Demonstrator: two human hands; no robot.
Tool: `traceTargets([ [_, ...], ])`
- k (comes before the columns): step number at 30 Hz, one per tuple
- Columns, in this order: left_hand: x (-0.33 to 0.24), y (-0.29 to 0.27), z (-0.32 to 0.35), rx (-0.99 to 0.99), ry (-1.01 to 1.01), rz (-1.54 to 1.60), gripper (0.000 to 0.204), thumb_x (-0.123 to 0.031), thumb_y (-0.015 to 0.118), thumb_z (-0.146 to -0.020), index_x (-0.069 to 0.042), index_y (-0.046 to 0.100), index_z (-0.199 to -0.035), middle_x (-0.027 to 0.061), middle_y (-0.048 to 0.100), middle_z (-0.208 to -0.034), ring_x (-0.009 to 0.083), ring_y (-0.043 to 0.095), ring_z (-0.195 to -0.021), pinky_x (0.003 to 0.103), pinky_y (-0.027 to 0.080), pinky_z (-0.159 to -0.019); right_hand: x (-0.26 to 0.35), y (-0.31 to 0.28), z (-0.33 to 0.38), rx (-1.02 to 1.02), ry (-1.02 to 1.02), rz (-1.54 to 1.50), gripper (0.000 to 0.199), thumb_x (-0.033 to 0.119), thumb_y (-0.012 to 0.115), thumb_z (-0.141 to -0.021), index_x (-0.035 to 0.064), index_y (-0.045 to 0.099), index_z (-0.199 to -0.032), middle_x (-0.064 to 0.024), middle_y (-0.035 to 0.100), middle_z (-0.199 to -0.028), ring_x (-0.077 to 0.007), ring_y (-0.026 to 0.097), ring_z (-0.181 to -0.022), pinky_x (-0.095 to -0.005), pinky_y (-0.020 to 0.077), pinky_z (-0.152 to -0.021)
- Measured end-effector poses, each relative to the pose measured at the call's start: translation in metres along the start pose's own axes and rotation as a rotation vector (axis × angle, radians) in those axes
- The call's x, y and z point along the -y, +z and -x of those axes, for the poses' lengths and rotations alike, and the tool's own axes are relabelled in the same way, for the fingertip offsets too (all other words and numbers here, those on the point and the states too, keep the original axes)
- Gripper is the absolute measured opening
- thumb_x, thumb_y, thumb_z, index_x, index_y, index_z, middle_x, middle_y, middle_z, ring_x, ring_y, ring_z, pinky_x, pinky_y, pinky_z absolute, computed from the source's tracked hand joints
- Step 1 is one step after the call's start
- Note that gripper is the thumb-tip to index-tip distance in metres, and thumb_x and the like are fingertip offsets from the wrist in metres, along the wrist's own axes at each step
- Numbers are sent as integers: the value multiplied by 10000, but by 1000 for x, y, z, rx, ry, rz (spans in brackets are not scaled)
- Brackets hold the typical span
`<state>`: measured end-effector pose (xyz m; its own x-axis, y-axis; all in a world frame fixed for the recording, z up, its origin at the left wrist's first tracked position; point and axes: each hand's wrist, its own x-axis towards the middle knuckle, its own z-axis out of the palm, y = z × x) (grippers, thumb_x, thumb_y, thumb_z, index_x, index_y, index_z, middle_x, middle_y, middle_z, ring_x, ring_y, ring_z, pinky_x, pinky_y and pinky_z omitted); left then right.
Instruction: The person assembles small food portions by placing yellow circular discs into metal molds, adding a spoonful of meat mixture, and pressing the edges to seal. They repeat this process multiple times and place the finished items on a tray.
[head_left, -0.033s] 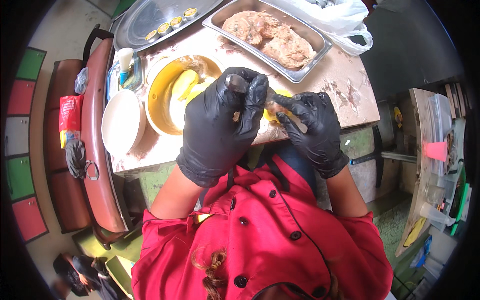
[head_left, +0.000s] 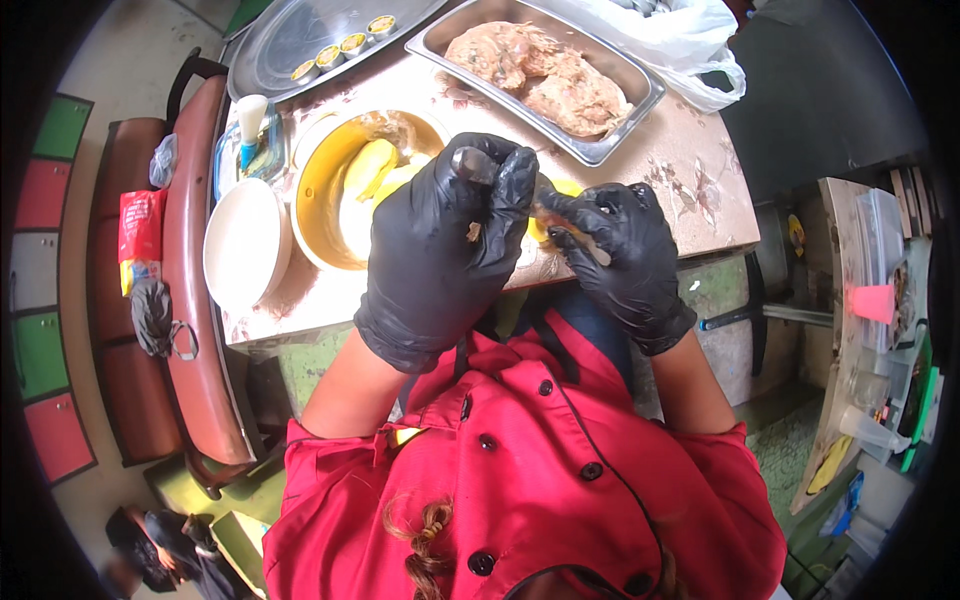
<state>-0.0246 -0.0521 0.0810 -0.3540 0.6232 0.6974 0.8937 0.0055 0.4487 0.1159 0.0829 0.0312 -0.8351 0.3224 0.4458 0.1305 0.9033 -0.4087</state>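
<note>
Both my hands wear black gloves and meet over the front edge of the table. My left hand (head_left: 440,240) is closed, its thumb and fingertips pressed together. Beside it my right hand (head_left: 620,250) has its fingers bent inward around a small pinkish, wet-looking piece (head_left: 545,212) that spans the gap between the hands. A pale narrow strip (head_left: 598,253) shows under the right fingers; its kind is unclear. Behind the hands lies something yellow (head_left: 568,187), mostly hidden. Left of them stands a yellow pot (head_left: 312,195) with long yellow pieces (head_left: 370,170) in it.
A steel pan (head_left: 590,155) of pale, coated meat (head_left: 575,95) stands behind my hands. A round metal tray (head_left: 265,70) with several small cups (head_left: 352,43) is at the far left. A white bowl (head_left: 245,245) and a plastic bag (head_left: 690,40) flank these. A red-brown bench (head_left: 195,270) stands left.
My right fingers have shifted slightly around the piece. My left hand is almost still, and nothing else has visibly moved.
</note>
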Motion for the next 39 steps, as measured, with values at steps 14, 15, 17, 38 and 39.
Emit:
traceTargets([
  [14, 6, 10, -1, -42, -270, 175, 77, -33, 682, -915, -47, 607, -919, 82, 673, -801, 245, 675, -617, 334, 514, -537, -17, 2, 1, -93, -12, -68, 341, 191, 842, -749, 154, 708, -1060, -56, 641, -936, -271, 590, -870, -397, 492, -753],
  [15, 4, 9, -1, -29, -304, 191, 77, -33, 684, -917, -48, 609, -915, 79, 677, -801, 232, 679, -613, 325, 516, -538, -15, 1, 0, -85, -29, -57, 346, 173, 857, -727, 149, 729, -1047, -57, 648, -942, -270, 588, -877, -392, 493, -766],
  [17, -2, 4, -1, 13, -435, 296, 104, -21, 666, -932, -11, 654, -1035, 66, 688, -871, 154, 655, -698, 283, 524, -600, -8, 9, -2, -65, -23, 6, 323, 174, 855, -729, 149, 726, -1024, -57, 636, -926, -273, 580, -865, -398, 489, -753],
  [38, 62, -34, -76, -203, -389, 485, 245, -195, 620, -1013, 30, 679, -1089, 109, 731, -864, 179, 707, -700, 313, 590, -645, -24, 0, -7, -119, -48, -115, 398, 64, 791, -778, 152, 648, -1139, -47, 664, -960, -280, 591, -874, -418, 462, -792],
  [39, 66, -31, -76, -248, -388, 463, 245, -195, 621, -1012, 30, 678, -1091, 108, 731, -876, 182, 710, -716, 315, 594, -651, -24, -4, -7, -139, -39, -144, 388, 56, 787, -778, 146, 653, -1130, -48, 670, -957, -277, 596, -869, -416, 462, -800],
])
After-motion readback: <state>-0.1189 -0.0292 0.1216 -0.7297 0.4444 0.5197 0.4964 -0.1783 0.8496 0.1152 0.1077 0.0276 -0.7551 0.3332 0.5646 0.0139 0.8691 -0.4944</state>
